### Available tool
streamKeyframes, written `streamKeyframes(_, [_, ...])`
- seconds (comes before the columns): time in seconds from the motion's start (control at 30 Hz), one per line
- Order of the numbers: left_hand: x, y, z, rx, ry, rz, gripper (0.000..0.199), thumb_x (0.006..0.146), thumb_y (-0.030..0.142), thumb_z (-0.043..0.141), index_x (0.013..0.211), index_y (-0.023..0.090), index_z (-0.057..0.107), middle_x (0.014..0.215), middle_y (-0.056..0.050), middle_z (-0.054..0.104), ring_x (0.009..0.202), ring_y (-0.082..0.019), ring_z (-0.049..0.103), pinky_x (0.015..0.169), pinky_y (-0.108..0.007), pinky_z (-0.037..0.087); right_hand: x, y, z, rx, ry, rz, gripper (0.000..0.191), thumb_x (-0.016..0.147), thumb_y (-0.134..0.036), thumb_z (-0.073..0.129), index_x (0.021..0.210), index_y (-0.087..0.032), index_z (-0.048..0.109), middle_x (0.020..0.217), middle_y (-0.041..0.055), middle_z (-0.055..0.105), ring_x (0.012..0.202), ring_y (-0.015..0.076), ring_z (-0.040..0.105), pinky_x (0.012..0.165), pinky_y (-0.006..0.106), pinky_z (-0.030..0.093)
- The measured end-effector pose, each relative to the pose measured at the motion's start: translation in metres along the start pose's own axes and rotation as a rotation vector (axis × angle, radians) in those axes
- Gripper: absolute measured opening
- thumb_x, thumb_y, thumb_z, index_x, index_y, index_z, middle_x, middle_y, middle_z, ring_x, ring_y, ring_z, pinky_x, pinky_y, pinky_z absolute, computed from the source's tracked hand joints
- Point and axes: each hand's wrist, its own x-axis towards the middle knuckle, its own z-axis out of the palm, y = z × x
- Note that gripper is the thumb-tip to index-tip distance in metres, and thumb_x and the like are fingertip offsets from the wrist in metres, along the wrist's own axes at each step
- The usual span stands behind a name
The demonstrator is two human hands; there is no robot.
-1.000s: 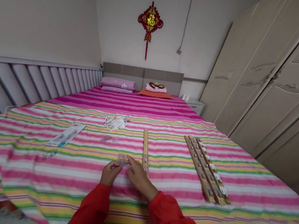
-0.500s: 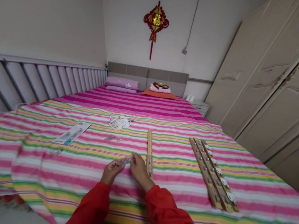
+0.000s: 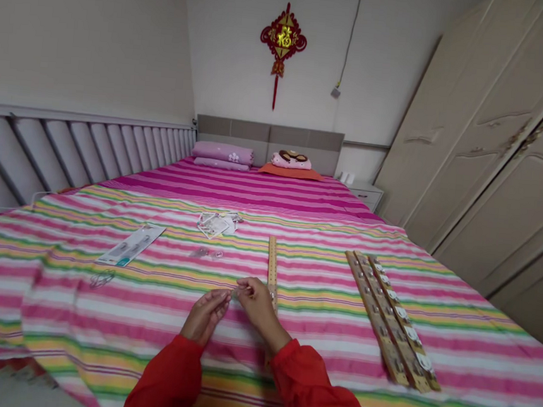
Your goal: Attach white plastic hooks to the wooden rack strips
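Note:
Above the striped sheet, a small clear plastic packet (image 3: pixel 234 293) is pinched between my two hands; its contents are too small to make out. My left hand (image 3: pixel 205 315) is closed on its near-left side, thumb against fingers. From the right, my right hand (image 3: pixel 257 303) grips the other end with its fingertips. Under my right wrist lies a narrow wooden strip (image 3: pixel 272 260) with holes and small metal fittings, partly hidden by the hand. Just beyond the hands, small clear packets (image 3: pixel 203 252) rest on the sheet.
Three wooden strips with metal hooks (image 3: pixel 385 321) lie side by side at right. A hook card package (image 3: pixel 132 245) and a thin wire-like bundle (image 3: pixel 102 278) are at left. Paper cards (image 3: pixel 217 223) sit farther back. A bed rail (image 3: pixel 90 150) borders the left; a wardrobe (image 3: pixel 485 152) stands right.
My hands have drawn closer together, and less of the clear packet shows between them. The left fingers have curled in further. Things on the bed lie as before.

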Motion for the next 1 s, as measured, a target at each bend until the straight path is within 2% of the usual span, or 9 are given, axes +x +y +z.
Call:
streamKeyframes(0.13, [-0.01,0.01,0.021,0.076,-0.05,-0.057,0.024,0.056,0.024,0.083,0.069,0.014,0.066,0.071,-0.002,0.068,0.062,-0.008,0.061,0.059,-0.017,0.049,-0.006,-0.011,-0.011,0.007,-0.012,-0.076,0.02,0.07,-0.018,0.062,0.087,-0.022,0.072,0.085,0.0038,0.065,0.073,0.017,0.061,0.067,0.029,0.051])
streamKeyframes(0.3, [-0.019,0.012,0.042,0.135,-0.122,-0.037,0.032,0.06,0.038,0.08,0.066,0.013,0.061,0.063,0.0,0.062,0.052,-0.005,0.053,0.048,-0.016,0.042,-0.012,-0.007,-0.026,0.202,-0.022,0.088,0.015,0.071,-0.028,0.066,0.081,-0.019,0.073,0.071,0.0028,0.07,0.068,0.0187,0.064,0.065,0.031,0.051])
streamKeyframes(0.43, [-0.023,0.006,0.054,0.118,-0.127,-0.029,0.035,0.055,0.038,0.083,0.066,0.013,0.06,0.059,0.001,0.061,0.05,-0.005,0.051,0.048,-0.015,0.04,-0.023,-0.004,-0.033,0.383,0.033,0.178,0.023,0.065,-0.03,0.073,0.084,-0.018,0.071,0.074,0.0024,0.071,0.064,0.0172,0.065,0.063,0.029,0.051])
streamKeyframes(0.53, [-0.025,0.001,0.062,0.094,-0.155,-0.028,0.036,0.054,0.037,0.084,0.067,0.012,0.061,0.055,0.001,0.058,0.049,-0.005,0.049,0.046,-0.014,0.038,-0.032,-0.008,-0.035,0.448,0.051,0.173,0.024,0.061,-0.028,0.077,0.083,-0.018,0.07,0.079,0.0028,0.072,0.067,0.0175,0.066,0.066,0.03,0.052])
streamKeyframes(0.63, [-0.028,-0.004,0.071,0.035,-0.184,-0.061,0.034,0.053,0.034,0.084,0.066,0.012,0.061,0.055,0.002,0.056,0.049,-0.005,0.048,0.047,-0.015,0.039,-0.038,-0.012,-0.037,0.478,0.055,0.155,0.019,0.065,-0.029,0.075,0.078,-0.018,0.069,0.071,0.0015,0.071,0.065,0.0167,0.065,0.067,0.03,0.052])
streamKeyframes(0.77, [-0.033,-0.009,0.081,0.035,-0.202,-0.109,0.032,0.055,0.033,0.083,0.068,0.014,0.061,0.054,0.004,0.054,0.045,-0.004,0.044,0.049,-0.017,0.043,-0.039,-0.011,-0.04,0.49,0.127,0.16,0.016,0.068,-0.031,0.073,0.069,-0.018,0.065,0.06,-0.0006,0.066,0.057,0.0143,0.061,0.06,0.026,0.049])
streamKeyframes(0.83, [-0.034,-0.012,0.084,0.08,-0.186,-0.093,0.033,0.055,0.035,0.082,0.069,0.015,0.061,0.055,0.004,0.054,0.048,-0.005,0.047,0.05,-0.017,0.042,-0.039,-0.008,-0.044,0.497,0.149,0.186,0.018,0.069,-0.033,0.072,0.067,-0.018,0.063,0.057,-0.0014,0.064,0.053,0.0133,0.059,0.056,0.025,0.047])
streamKeyframes(0.9, [-0.034,-0.015,0.083,0.176,-0.174,-0.048,0.035,0.057,0.041,0.08,0.075,0.015,0.064,0.054,0.004,0.053,0.047,-0.005,0.046,0.045,-0.015,0.036,-0.038,-0.005,-0.05,0.485,0.174,0.216,0.02,0.069,-0.035,0.071,0.067,-0.018,0.06,0.053,-0.0027,0.061,0.049,0.0121,0.055,0.051,0.023,0.043])
streamKeyframes(1.0, [-0.03,-0.014,0.078,0.434,-0.183,0.105,0.041,0.067,0.05,0.07,0.087,0.015,0.068,0.049,0.006,0.049,0.043,-0.005,0.038,0.041,-0.017,0.028,-0.034,-0.003,-0.063,0.433,0.183,0.231,0.023,0.069,-0.038,0.069,0.067,-0.018,0.057,0.049,-0.0047,0.057,0.043,0.0104,0.05,0.046,0.022,0.039])
